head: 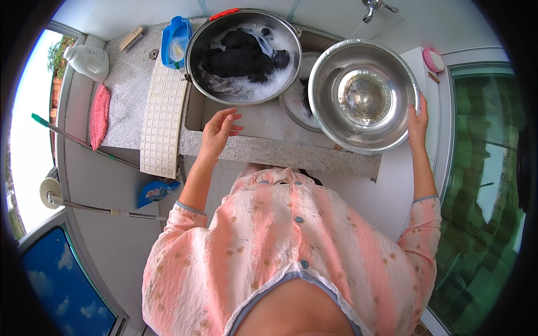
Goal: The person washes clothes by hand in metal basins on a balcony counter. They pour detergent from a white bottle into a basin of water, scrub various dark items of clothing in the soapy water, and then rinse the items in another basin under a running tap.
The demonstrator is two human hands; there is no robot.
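Note:
My right hand (417,122) grips the right rim of an empty stainless steel basin (332,113), tilted over the right end of the sink. My left hand (220,130) is held in the air above the sink's front edge, fingers apart and holding nothing. Just beyond it stands a large metal basin (246,100) with a red handle grip, holding dark wet clothes (239,61) in suds. Partly hidden behind the steel basin is a round metal lid or shallow pan (290,103) with a dark cloth in it.
A ribbed washboard (162,122) lies across the counter's left part, with a blue scoop (176,42) behind it. A scrubbing brush (131,38), a white jug (87,62) and a pink cloth (99,117) sit further left. A wall tap (374,9) juts out above.

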